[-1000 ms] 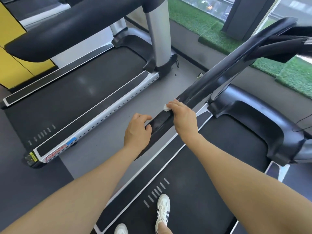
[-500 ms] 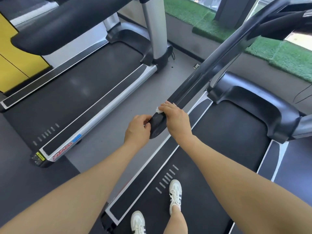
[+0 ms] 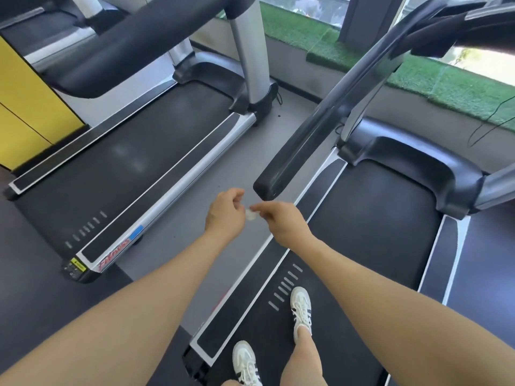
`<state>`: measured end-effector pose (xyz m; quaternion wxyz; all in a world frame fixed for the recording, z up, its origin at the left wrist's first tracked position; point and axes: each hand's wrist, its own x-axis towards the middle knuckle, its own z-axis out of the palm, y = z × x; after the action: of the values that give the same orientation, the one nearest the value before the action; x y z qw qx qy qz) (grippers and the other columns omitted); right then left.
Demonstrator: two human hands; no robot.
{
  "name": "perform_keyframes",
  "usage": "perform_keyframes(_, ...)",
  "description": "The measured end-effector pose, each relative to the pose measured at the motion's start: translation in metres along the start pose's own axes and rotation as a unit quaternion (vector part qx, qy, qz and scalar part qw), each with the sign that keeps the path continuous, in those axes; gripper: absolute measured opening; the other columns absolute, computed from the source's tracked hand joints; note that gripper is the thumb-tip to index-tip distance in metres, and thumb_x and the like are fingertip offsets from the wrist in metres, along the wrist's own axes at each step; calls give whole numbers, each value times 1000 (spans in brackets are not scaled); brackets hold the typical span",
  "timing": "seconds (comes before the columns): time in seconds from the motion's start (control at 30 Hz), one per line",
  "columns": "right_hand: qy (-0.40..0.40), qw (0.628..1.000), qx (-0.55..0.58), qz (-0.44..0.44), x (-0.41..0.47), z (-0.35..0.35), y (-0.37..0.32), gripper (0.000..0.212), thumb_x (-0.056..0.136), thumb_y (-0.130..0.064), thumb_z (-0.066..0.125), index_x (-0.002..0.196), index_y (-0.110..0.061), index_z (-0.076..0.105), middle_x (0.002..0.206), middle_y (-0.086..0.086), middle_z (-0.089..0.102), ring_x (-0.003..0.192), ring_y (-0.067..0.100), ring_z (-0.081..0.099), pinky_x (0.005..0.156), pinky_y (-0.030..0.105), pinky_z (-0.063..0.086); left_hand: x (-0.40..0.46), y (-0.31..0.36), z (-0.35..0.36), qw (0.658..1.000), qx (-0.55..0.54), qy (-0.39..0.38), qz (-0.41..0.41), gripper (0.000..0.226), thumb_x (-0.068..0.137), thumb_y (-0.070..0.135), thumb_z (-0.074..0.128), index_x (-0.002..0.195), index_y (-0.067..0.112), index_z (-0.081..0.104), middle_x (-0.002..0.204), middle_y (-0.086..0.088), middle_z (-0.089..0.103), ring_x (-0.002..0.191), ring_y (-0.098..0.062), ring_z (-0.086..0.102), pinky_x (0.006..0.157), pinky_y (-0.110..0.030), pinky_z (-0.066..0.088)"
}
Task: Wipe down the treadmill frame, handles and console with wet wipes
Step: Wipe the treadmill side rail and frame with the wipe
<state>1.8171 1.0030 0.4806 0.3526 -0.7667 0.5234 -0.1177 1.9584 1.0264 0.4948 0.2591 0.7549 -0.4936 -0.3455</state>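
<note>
I stand on the belt (image 3: 370, 232) of the right-hand treadmill. Its black left handrail (image 3: 320, 121) slopes down from the console (image 3: 459, 20) at the top right and ends in a rounded tip just above my hands. Both hands are off the rail, held over the grey floor gap. My right hand (image 3: 281, 221) pinches a small crumpled white wet wipe (image 3: 251, 215) at its fingertips. My left hand (image 3: 225, 213) hovers beside the wipe with fingers loosely curled, and whether it touches the wipe is unclear.
A second treadmill (image 3: 133, 162) stands to the left with a silver upright (image 3: 250, 51) and a black handrail (image 3: 145, 37). A yellow wall panel (image 3: 25, 115) is at far left. Green artificial turf (image 3: 418, 71) runs along the window. My white shoes (image 3: 301, 305) are on the belt.
Both hands have slid off the end of the handrail and dropped below its tip. The right hand, which was wiping the rail, now holds the wipe in the air; the left has let go.
</note>
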Motion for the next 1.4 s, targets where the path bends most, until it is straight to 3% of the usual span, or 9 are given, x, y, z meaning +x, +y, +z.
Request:
perform_keyframes(0.13,46,986,151,58,0,-31,-16,22,93,-8,52,112,-12,63,103,1,63,90,16,57,67,13,43,-5,17,-10,995,-90,-46,-10,37,93,8,53,129,17,53,122,0,59,108,-13,57,86,-19,40)
perform_keyframes(0.2,52,978,193,63,4,-45,-26,15,91,-10,56,106,-13,56,102,-1,57,90,17,55,69,22,48,-5,28,-12,986,-153,-67,-19,26,92,13,56,117,21,59,111,3,63,97,-10,58,81,-20,44)
perform_keyframes(0.3,41,966,246,66,10,-61,-33,18,90,-14,59,104,-12,47,96,-2,50,81,16,53,65,28,51,0,42,-13,977,-201,-66,-33,7,90,24,60,96,24,63,104,-7,68,92,-19,61,91,-40,49)
perform_keyframes(0.4,73,987,142,35,18,-73,-34,19,93,-16,56,109,-9,48,104,0,50,84,15,53,66,18,45,13,55,-9,968,-239,-47,-65,14,91,23,58,100,15,63,106,-11,68,103,-25,64,96,-43,50)
perform_keyframes(0.63,81,982,-100,-141,35,-103,-7,48,91,-5,50,137,-13,46,137,1,46,124,21,41,89,35,48,55,101,12,943,-319,-35,-87,18,98,27,52,102,10,58,102,-10,67,90,-20,66,81,-30,56)
perform_keyframes(0.8,174,968,-111,-144,56,-136,26,47,87,4,50,129,-16,58,127,-1,61,116,22,55,82,38,52,81,143,36,935,-335,-84,-81,13,94,18,54,104,13,60,101,-9,67,97,-17,62,93,-33,49)
perform_keyframes(1.0,236,956,-147,-95,102,-183,72,42,78,11,52,107,-15,70,107,-2,71,81,29,68,59,28,45,124,177,66,973,-224,-37,-40,27,96,37,49,105,18,65,104,4,64,101,-13,57,92,-31,43)
perform_keyframes(1.17,245,944,-213,-57,151,-205,100,50,82,11,48,118,-20,65,126,-6,63,104,25,64,65,26,35,151,169,74,996,-68,46,20,27,98,35,45,111,18,61,113,4,62,103,-12,54,83,-22,34)
perform_keyframes(1.4,200,945,-240,-98,176,-189,111,43,78,15,50,110,-9,66,108,1,67,113,25,58,64,23,39,158,136,71,995,-24,92,18,20,97,27,46,105,18,63,113,2,62,107,-13,55,94,-31,43)
